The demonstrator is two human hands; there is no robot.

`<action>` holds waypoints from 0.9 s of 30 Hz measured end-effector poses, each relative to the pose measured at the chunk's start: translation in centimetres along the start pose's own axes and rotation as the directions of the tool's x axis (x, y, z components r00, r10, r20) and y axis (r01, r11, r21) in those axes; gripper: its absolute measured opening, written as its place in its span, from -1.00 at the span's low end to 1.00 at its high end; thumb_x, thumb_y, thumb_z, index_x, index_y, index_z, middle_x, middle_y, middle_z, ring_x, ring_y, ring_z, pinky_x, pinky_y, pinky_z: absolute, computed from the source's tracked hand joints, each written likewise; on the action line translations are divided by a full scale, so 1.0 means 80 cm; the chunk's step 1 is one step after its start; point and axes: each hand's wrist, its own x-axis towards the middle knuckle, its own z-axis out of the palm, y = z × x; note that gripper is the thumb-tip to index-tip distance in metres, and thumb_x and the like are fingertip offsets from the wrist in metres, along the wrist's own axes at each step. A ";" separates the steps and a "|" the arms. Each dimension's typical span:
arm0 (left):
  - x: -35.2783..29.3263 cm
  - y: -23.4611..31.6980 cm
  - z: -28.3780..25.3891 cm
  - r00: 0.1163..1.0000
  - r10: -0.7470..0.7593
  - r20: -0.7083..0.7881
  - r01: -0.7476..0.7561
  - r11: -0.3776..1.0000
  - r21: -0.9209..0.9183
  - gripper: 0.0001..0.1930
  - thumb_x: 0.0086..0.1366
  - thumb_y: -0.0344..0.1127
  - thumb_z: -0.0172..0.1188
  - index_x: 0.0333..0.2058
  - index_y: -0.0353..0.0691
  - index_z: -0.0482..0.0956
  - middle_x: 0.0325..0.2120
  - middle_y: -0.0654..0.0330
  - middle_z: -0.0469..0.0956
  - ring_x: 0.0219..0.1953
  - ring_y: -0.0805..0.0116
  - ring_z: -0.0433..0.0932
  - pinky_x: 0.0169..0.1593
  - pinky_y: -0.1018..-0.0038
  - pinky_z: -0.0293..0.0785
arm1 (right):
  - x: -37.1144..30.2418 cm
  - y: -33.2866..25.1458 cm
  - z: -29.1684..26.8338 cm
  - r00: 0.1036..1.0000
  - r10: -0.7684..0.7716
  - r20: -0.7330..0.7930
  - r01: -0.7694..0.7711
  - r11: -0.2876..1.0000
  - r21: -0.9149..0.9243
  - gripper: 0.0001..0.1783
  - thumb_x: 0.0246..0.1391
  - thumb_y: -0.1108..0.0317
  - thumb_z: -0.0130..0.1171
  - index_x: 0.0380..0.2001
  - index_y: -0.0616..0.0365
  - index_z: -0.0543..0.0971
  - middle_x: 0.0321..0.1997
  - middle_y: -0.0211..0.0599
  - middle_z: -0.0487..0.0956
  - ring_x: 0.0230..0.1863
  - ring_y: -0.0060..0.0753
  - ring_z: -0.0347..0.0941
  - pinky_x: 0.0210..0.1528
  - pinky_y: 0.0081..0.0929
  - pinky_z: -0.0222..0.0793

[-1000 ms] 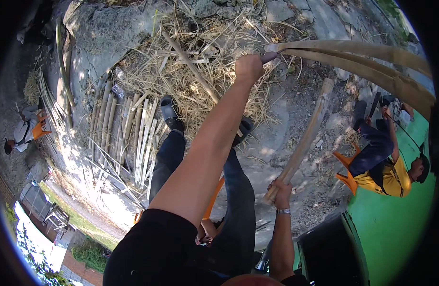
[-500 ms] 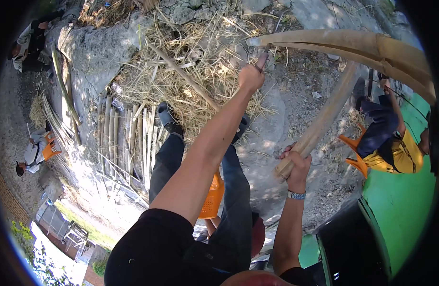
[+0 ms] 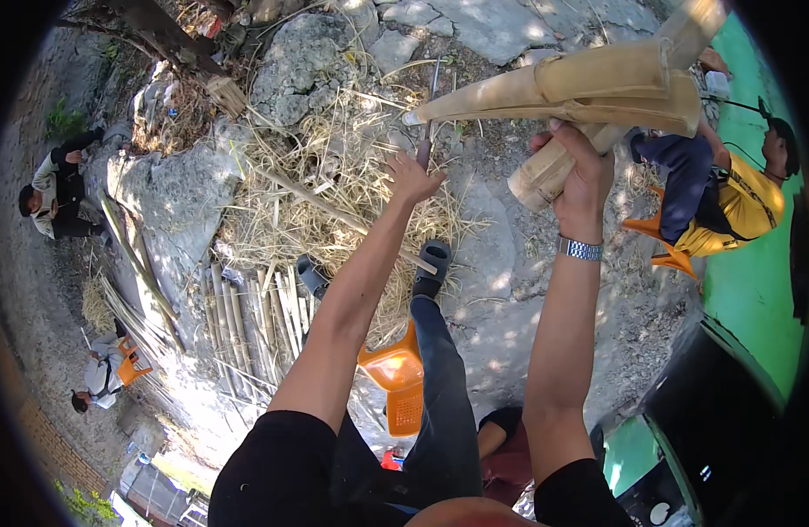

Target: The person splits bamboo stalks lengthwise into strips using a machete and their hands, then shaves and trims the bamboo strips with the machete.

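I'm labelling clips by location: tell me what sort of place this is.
Likely an outdoor yard where bamboo is worked: split bamboo, heaped pale shavings, and slim poles lying on rough ground.

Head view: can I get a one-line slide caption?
Right hand grips a bamboo pole crossed by split bamboo; the open left hand is at a knife handle.

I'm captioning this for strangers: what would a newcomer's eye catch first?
Likely the split tan bamboo pole across the upper right; below it, the right grip holds a thick, round, pale bamboo stick. Next, the bright orange plastic chair below centre and the bright green wall along the right edge.
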 end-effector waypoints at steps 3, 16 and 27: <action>-0.040 0.077 -0.123 0.871 0.440 -0.221 -0.416 0.418 -0.808 0.24 0.07 0.24 0.44 0.42 -0.36 -0.15 0.38 -0.23 -0.02 0.45 -0.15 0.09 0.42 -0.09 0.20 | 0.000 -0.006 -0.014 0.998 0.054 0.016 -0.055 0.994 0.092 -0.67 0.03 0.32 0.40 -0.18 0.26 0.60 -0.32 -0.24 0.64 -0.43 -0.37 0.63 -0.34 -0.40 0.56; -0.101 0.240 -0.390 0.244 0.710 -0.661 -0.940 0.005 -0.341 -0.83 0.22 -0.41 0.41 -0.24 -0.27 0.63 -0.44 0.33 0.56 -0.40 0.58 0.48 -0.31 0.52 0.42 | -0.041 -0.008 -0.024 0.922 0.372 0.108 -0.383 0.918 0.101 -0.52 -0.04 0.32 0.32 -0.08 0.43 0.54 0.04 0.02 0.64 -0.36 -0.37 0.63 -0.27 -0.39 0.60; -0.065 0.205 -0.422 0.385 0.521 -0.762 -0.906 0.056 -0.420 -0.68 0.10 -0.42 0.48 -0.18 -0.37 0.64 -0.21 0.10 0.68 -0.21 0.38 0.65 -0.09 0.45 0.59 | -0.217 0.103 -0.151 0.745 0.665 -0.055 -0.645 0.695 -0.318 -0.67 -0.10 0.45 0.34 -0.23 0.39 0.57 -0.36 -0.12 0.70 -0.36 -0.40 0.67 -0.28 -0.42 0.59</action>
